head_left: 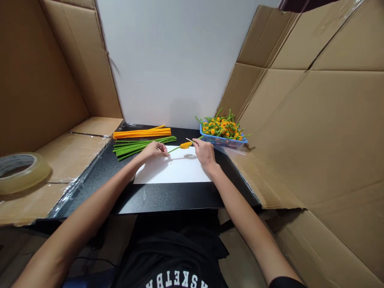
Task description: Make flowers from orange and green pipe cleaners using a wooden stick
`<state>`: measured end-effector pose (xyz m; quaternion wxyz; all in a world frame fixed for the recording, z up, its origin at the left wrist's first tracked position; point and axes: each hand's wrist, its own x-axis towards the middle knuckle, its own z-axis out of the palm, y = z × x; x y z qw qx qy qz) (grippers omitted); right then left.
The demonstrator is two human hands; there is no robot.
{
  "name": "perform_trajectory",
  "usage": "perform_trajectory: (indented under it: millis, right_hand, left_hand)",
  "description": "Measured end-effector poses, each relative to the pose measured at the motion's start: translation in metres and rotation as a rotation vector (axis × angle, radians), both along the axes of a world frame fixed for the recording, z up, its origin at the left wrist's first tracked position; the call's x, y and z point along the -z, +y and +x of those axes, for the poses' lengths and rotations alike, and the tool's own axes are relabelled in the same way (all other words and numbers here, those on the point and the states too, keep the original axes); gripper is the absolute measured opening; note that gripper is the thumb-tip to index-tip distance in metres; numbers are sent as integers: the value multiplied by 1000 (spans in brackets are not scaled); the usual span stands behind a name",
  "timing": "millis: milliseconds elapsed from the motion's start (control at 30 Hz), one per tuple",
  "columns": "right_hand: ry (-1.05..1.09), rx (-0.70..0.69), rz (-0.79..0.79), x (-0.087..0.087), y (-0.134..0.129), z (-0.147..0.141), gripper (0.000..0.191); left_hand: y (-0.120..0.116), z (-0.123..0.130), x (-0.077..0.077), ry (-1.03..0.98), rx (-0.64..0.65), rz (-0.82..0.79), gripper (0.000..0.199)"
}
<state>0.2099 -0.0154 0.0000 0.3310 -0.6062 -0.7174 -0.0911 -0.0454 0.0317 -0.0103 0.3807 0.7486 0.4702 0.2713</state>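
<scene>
My left hand (155,151) pinches one end of a green pipe cleaner (174,150) just above a white sheet of paper (174,172). An orange pipe cleaner (186,145) is coiled tightly around the middle of that green stem. On the other side of the coil, my right hand (204,152) closes on the green stem, whose far end pokes out toward the basket. A thin pale stick (189,140) also shows at the right fingertips. Whether the stick lies inside the coil is hard to make out.
Behind my left hand lie a bundle of green pipe cleaners (129,148) and a bundle of orange ones (141,133). A blue basket (223,141) full of orange-and-green pieces stands back right. Cardboard walls (315,120) flank the black table (168,198); a tape roll (39,172) sits left.
</scene>
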Motion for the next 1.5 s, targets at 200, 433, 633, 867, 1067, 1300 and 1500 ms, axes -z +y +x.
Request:
perform_trajectory:
  millis: [200, 433, 633, 867, 1067, 1300, 1500]
  right_hand:
    - [-27, 7, -101, 0, -7, -10, 25]
    - [-16, -101, -78, -4, -15, -22, 24]
    - [-122, -172, -11, 0, -12, -16, 20]
    - [-205, -148, -83, -1, -11, -16, 21]
    - [-185, -168, -48, -1, -11, -15, 21]
    - [-23, -221, 115, -3, -13, -14, 15]
    - [269, -325, 50, 1, -11, -22, 27]
  left_hand:
    - [-10, 15, 2, -178, 56, 98, 57]
    - [-23, 24, -3, -28, 55, 394, 44]
    - [-21, 21, -3, -64, 115, 328, 45]
    - [-22, 26, 0, -339, 84, 78, 56]
    - [-14, 23, 5, -405, 34, -25, 48]
    - [-14, 26, 10, -479, -25, -50, 43]
    - [-19, 33, 6, -703, -187, -153, 50]
